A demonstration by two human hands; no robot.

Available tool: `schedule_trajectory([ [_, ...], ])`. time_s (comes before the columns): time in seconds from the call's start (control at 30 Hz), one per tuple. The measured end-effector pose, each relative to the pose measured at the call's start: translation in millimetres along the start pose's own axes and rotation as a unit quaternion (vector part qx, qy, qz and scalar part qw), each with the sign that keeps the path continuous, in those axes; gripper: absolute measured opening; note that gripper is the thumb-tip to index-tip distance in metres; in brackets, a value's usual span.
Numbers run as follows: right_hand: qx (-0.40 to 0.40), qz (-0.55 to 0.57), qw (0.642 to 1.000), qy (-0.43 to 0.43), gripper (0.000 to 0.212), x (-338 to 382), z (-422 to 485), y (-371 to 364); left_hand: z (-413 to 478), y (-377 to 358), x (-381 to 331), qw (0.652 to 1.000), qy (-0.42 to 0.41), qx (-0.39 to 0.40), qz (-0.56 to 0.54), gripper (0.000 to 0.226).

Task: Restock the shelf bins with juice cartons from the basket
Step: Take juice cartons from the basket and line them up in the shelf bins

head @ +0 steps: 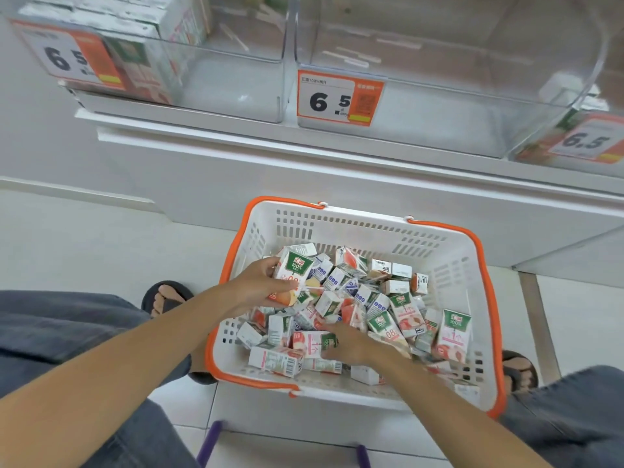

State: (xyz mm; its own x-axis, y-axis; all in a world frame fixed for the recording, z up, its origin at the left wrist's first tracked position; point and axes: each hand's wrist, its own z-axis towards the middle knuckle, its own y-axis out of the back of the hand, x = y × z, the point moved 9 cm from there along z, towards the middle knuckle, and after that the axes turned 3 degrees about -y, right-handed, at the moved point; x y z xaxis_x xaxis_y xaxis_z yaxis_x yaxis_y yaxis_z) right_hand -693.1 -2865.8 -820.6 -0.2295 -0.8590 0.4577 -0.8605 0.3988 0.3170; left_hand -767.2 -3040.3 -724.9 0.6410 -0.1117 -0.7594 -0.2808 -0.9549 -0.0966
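Both inside the centre-frame basket (371,224), the left hand (256,282) grips an upright juice carton (293,265), the right hand (351,344) clasps a flat-lying carton (309,342).

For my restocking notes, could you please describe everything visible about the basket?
The basket is white slotted plastic with orange handles folded down along its rim. It sits upright on the tiled floor below the shelf bins, part-filled with jumbled juice cartons. The left hand and right hand each grip a carton inside it.
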Motion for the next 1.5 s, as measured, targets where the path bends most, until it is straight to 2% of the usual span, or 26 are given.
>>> schedule_trajectory([
  [0.1,-0.025,0.069,0.997,0.021,0.034,10,0,6,2,3,0,1.000,0.006,-0.007,-0.006,0.047],
  [0.13,-0.043,0.090,0.994,0.034,0.029,16,-3,16,3,4,-1,1.000,0.005,-0.012,-0.009,0.048],
  [0.2,-0.106,0.107,0.986,0.068,0.039,33,-15,53,5,9,-5,1.000,0.001,-0.027,-0.014,0.048],
  [0.3,-0.182,0.195,0.958,0.107,0.057,57,-48,118,6,15,-17,0.998,-0.016,-0.062,-0.010,0.048],
  [0.43,-0.238,0.251,0.920,0.183,0.045,94,-103,186,-1,1,-58,0.997,-0.065,-0.044,-0.008,0.052],
  [0.6,-0.268,0.291,0.885,0.245,0.046,133,-162,234,-23,-22,-125,0.991,-0.129,-0.026,0.012,0.060],
  [0.77,-0.285,0.260,0.875,0.293,0.040,195,-193,259,-58,-3,-176,0.981,-0.188,-0.046,-0.005,0.057],
  [0.9,-0.276,0.239,0.867,0.338,0.038,255,-198,263,-88,46,-203,0.967,-0.229,-0.103,-0.037,0.051],
  [1.03,-0.314,0.216,0.849,0.365,0.034,310,-200,270,-114,104,-223,0.949,-0.260,-0.172,-0.056,0.045],
  [1.1,-0.336,0.208,0.835,0.383,0.032,339,-203,279,-123,136,-234,0.936,-0.277,-0.206,-0.062,0.042],
  [1.27,-0.442,0.182,0.769,0.424,0.035,403,-206,316,-134,206,-255,0.909,-0.316,-0.261,-0.081,0.042],
  [1.33,-0.467,0.112,0.779,0.404,0.037,424,-189,323,-131,219,-258,0.906,-0.322,-0.256,-0.098,0.040],
  [1.4,-0.463,0.020,0.808,0.364,0.039,442,-161,321,-127,226,-259,0.909,-0.320,-0.248,-0.097,0.039],
  [1.43,-0.434,-0.009,0.831,0.347,0.040,447,-143,316,-126,228,-259,0.911,-0.318,-0.246,-0.095,0.039],
  [1.5,-0.318,-0.002,0.896,0.309,0.040,450,-105,302,-125,233,-259,0.911,-0.320,-0.241,-0.094,0.039],
])
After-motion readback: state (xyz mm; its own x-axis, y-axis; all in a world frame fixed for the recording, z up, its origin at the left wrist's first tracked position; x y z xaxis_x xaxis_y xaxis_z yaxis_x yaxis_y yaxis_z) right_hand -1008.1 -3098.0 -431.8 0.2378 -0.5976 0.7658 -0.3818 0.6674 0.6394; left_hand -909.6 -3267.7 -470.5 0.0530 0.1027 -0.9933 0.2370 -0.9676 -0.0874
